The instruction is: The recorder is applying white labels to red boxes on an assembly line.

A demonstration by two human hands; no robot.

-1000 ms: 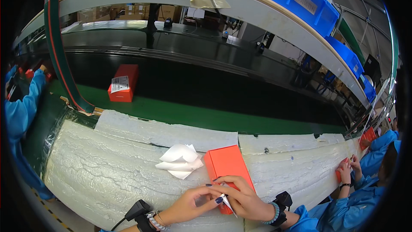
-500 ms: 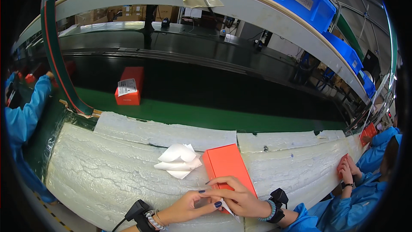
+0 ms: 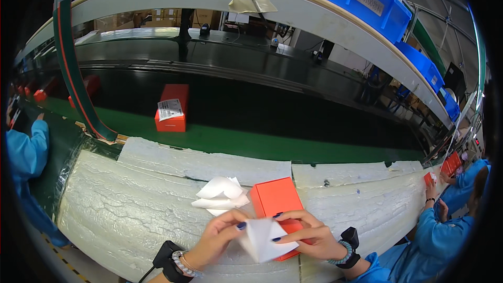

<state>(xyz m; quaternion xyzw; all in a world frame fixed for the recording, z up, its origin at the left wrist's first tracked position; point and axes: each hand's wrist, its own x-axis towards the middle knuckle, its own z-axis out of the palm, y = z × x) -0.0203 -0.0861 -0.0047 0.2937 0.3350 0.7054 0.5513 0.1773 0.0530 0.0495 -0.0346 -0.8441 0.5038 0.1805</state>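
Observation:
Between my two hands is a white paper slip (image 3: 255, 243), slightly blurred and bent. My left hand (image 3: 216, 235) pinches its left side with thumb and fingers. My right hand (image 3: 313, 235) is closed on its right side. Just beyond and partly under my hands, a red cardboard box (image 3: 275, 196) lies on the worktop; its near part shows only in pieces behind the paper and my right hand. To the left of the box, close to my left hand, rests a loose pile of white papers (image 3: 220, 195), some of them curled.
A worktop (image 3: 131, 204) with a whitish, wrinkled cover borders a green conveyor belt (image 3: 236, 141). Another red box (image 3: 172, 107) with a white label rides on the belt. Blue bins (image 3: 361, 2) stand on the overhead shelf. Co-workers in blue work at left (image 3: 26, 152) and right (image 3: 445, 236).
My hands have drawn apart, spreading the paper slip between them where they were close together. On the belt, the labelled red box has shifted right. The left co-worker's hand has pulled back.

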